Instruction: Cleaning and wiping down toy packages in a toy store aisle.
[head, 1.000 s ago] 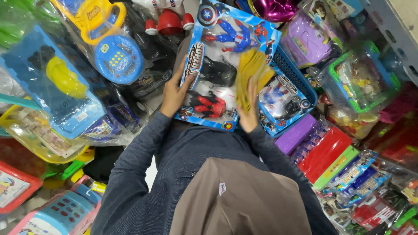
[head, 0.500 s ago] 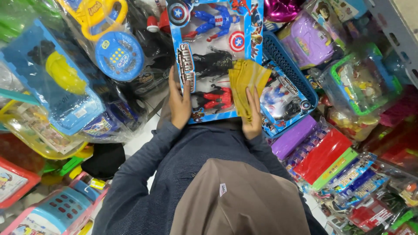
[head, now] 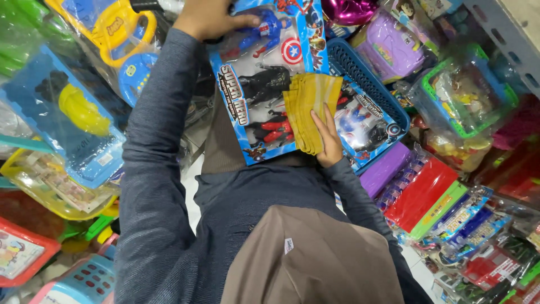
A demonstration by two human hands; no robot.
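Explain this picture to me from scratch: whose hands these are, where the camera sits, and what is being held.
One camera, worn on a person's head, looks down past a brown head covering at their own arms in grey-blue sleeves. The left hand grips the top of a blue action figure box with three figures inside. The right hand presses a fan of yellow paper slips against the box front. Around them lie packaged toys: a blue basket, a purple case, a yellow toy phone.

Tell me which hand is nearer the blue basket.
Right. The right hand, holding yellow cloths against the toy box, sits just beside the blue basket. The left hand grips the box's far top corner.
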